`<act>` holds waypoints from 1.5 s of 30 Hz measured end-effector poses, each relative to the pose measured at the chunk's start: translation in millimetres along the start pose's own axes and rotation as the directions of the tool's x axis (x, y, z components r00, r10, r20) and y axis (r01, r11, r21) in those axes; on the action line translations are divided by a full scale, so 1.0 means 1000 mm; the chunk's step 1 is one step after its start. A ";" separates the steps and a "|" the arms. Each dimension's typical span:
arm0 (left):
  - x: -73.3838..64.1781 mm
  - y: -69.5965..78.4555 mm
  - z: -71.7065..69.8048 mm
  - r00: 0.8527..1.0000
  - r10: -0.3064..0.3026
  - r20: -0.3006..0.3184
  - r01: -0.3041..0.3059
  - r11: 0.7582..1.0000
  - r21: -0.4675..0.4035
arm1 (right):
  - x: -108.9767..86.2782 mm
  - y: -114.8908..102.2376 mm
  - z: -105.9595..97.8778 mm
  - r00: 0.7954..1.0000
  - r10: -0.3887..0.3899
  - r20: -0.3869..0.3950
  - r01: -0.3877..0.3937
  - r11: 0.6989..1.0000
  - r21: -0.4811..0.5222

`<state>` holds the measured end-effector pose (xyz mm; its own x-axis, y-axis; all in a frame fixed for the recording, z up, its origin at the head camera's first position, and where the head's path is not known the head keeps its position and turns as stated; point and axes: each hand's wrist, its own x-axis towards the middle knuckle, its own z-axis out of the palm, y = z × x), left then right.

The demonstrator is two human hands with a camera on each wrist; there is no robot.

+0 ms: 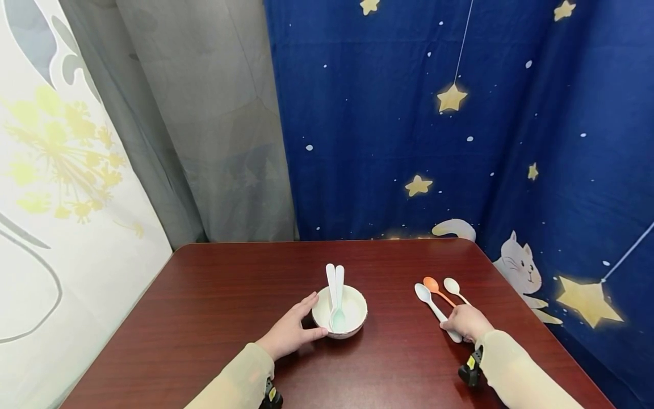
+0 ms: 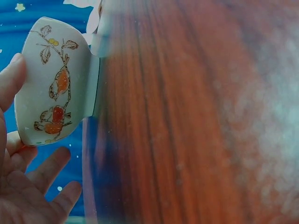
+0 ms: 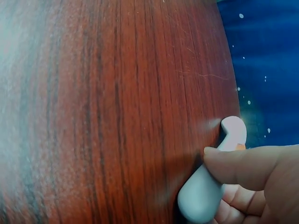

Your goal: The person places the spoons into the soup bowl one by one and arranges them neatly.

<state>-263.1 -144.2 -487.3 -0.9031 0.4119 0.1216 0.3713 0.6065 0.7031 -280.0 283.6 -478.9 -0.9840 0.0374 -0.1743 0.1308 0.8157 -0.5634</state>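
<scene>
My left hand point(image 1: 292, 329) holds a small round bowl point(image 1: 357, 309) at its left side, thumb at the front and fingers along the rim. In the left wrist view the bowl's outer wall point(image 2: 79, 70) bears painted orange berries and leaves. Two spoons point(image 1: 339, 278) stand in the bowl, handles up and leaning on its far rim; one has a pale green scoop. On the right, my right hand point(image 1: 466, 322) pinches the handle of a white spoon point(image 1: 423, 292) between thumb and fingers. That handle's rounded end point(image 3: 200, 198) shows large in the right wrist view.
Beside the white spoon lie an orange spoon point(image 1: 431, 284) and a cream spoon point(image 1: 451, 285), handles partly hidden by the right hand. The dark red wooden table point(image 1: 245, 272) ends near the right arm. A blue star-patterned curtain point(image 1: 368, 142) hangs behind.
</scene>
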 end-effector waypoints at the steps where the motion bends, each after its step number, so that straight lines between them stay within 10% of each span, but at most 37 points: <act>1: 0.000 0.000 0.000 1.000 -0.001 0.001 0.001 1.000 0.001 | 0.000 0.000 0.000 1.000 0.007 0.006 -0.007 1.000 0.009; 13: 0.000 0.000 0.001 1.000 0.002 -0.005 -0.002 1.000 0.004 | -0.003 -0.005 0.007 1.000 -0.015 -0.003 0.016 0.979 0.205; 28: 0.000 -0.001 0.002 1.000 -0.009 -0.006 0.009 1.000 -0.003 | 0.000 -0.019 0.005 0.998 -0.031 0.061 -0.006 0.847 0.532; 45: -0.001 0.000 0.002 1.000 -0.006 -0.008 0.006 1.000 -0.009 | 0.003 -0.043 0.003 0.998 -0.040 0.038 0.004 0.746 0.666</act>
<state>-261.8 -143.1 -488.4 -0.9068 0.4033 0.1230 0.3644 0.6027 0.7100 -288.7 246.4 -457.9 -0.9830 -0.0171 -0.1827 0.1743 0.2244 -0.9588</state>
